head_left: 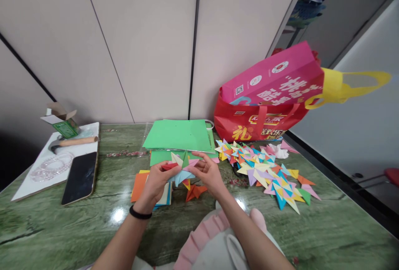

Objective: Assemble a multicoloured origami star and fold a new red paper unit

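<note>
Between my two hands, above the table, is a multicoloured origami star (180, 169) with red, cream, green, pink and light blue points. My left hand (157, 182) pinches its red side, and a black band circles that wrist. On the other side, my right hand (208, 173) grips the pink and blue points, with some fingers stretched out. Below the star lie folded orange paper pieces (195, 192) and a stack of coloured paper squares (139, 187), partly hidden by my left hand. Green paper sheets (179, 133) lie just behind my hands.
A heap of folded paper stars (264, 170) spreads at the right. Behind it stands a red bag (262, 118) holding a pink box (274, 74). At the left, a white board (26, 184) carries a hammer (75, 141), a small green box (66, 128) and a phone (80, 177).
</note>
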Demonstrator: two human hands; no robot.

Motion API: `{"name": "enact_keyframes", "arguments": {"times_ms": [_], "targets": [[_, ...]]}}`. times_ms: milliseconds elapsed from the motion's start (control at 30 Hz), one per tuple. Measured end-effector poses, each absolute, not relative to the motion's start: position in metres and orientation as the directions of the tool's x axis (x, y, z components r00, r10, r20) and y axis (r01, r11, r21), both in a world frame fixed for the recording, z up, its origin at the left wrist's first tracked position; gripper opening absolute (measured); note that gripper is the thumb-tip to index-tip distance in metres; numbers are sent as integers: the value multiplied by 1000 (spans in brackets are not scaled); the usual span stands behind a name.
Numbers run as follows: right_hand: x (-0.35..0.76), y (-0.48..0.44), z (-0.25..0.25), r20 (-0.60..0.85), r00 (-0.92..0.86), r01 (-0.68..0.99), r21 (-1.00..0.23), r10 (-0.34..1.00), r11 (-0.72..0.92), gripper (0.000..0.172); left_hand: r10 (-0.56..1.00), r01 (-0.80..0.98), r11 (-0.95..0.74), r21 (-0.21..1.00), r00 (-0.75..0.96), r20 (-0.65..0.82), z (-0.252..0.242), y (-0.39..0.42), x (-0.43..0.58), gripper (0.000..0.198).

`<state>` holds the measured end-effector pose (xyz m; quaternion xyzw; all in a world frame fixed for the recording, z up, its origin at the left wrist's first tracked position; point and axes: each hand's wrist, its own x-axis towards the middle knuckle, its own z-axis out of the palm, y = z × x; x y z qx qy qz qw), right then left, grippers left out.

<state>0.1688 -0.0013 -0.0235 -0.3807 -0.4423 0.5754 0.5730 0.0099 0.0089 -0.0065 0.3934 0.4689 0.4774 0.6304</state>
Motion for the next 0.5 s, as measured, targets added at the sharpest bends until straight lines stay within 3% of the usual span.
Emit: {"name": "enact_keyframes", "arguments": {"times_ms": [133,300,500], "targets": [[170,-1,-28,17,-49,-306,-952,999,1,44,977,-203,212,956,76,-200,-7,9,11,28],[168,0,-32,51,-40,-249,-968,998,39,28,983,-165,181,969,57,-174,-7,9,12,27],[168,0,-29,39,17,-282,-959,999,42,30,985,-236,166,957,4,-170,-9,9,12,28]]}}
